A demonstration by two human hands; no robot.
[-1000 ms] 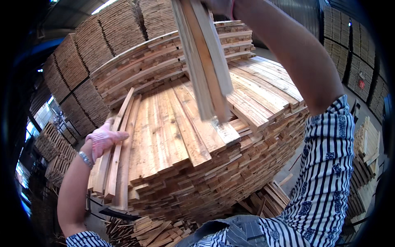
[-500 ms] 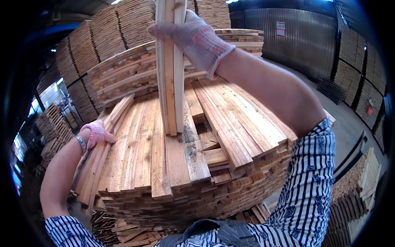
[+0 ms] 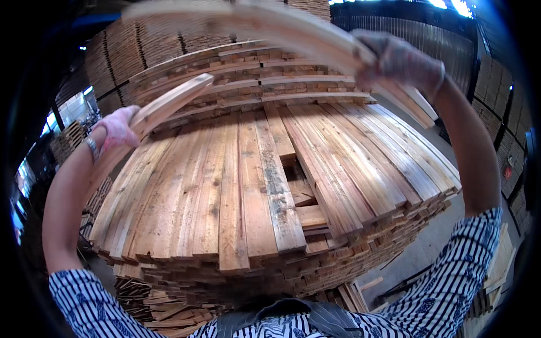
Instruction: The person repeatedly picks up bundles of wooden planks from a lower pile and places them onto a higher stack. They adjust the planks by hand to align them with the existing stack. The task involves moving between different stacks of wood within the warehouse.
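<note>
My gloved left hand (image 3: 117, 125) is closed round a wooden board (image 3: 174, 101), lifted and slanting over the left edge of the lumber stack (image 3: 231, 191). At the upper right, my gloved right hand (image 3: 408, 61) grips wooden boards (image 3: 298, 31), blurred by motion. They lie crosswise above the far part of the stack, one end high at the left and the other sloping down past my hand. Side by side, planks form the stack's top layer. One dark-stained plank (image 3: 277, 197) borders a gap (image 3: 301, 191) where lower pieces show.
Behind the stack stands another low pile of boards (image 3: 225, 79), with tall lumber stacks (image 3: 124, 50) beyond. A corrugated metal wall (image 3: 434, 53) and more stacks (image 3: 501, 107) are at the right. Scrap wood (image 3: 174, 310) lies on the floor near me.
The boards in my right hand have swung from upright to crosswise as that hand moved right. My left hand has risen, lifting a board from the stack's left edge.
</note>
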